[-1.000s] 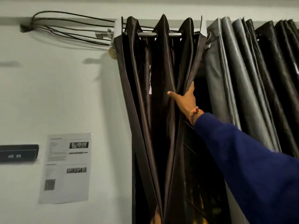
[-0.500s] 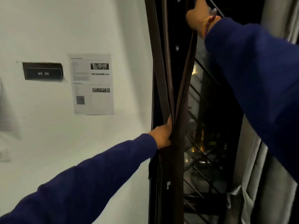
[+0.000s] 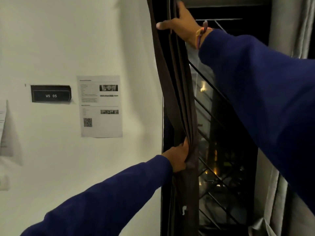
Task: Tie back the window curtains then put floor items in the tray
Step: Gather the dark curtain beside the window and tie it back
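Note:
A dark brown curtain hangs bunched in narrow folds along the left edge of the window. My left hand grips the gathered folds low down, fingers wrapped round them. Higher up, my right hand holds the same bunch near the top of the view, thumb out to the left and fingers behind the fabric. A grey curtain hangs at the right side of the window. No tie-back, tray or floor items are in view.
The window glass is dark, with black diagonal bars and small lights outside. On the white wall to the left hang a black "WS 05" sign and a printed sheet.
The view has swung down from the curtain rod to the window's middle. My left hand came into view gripping the gathered curtain. My right hand stays on the upper folds.

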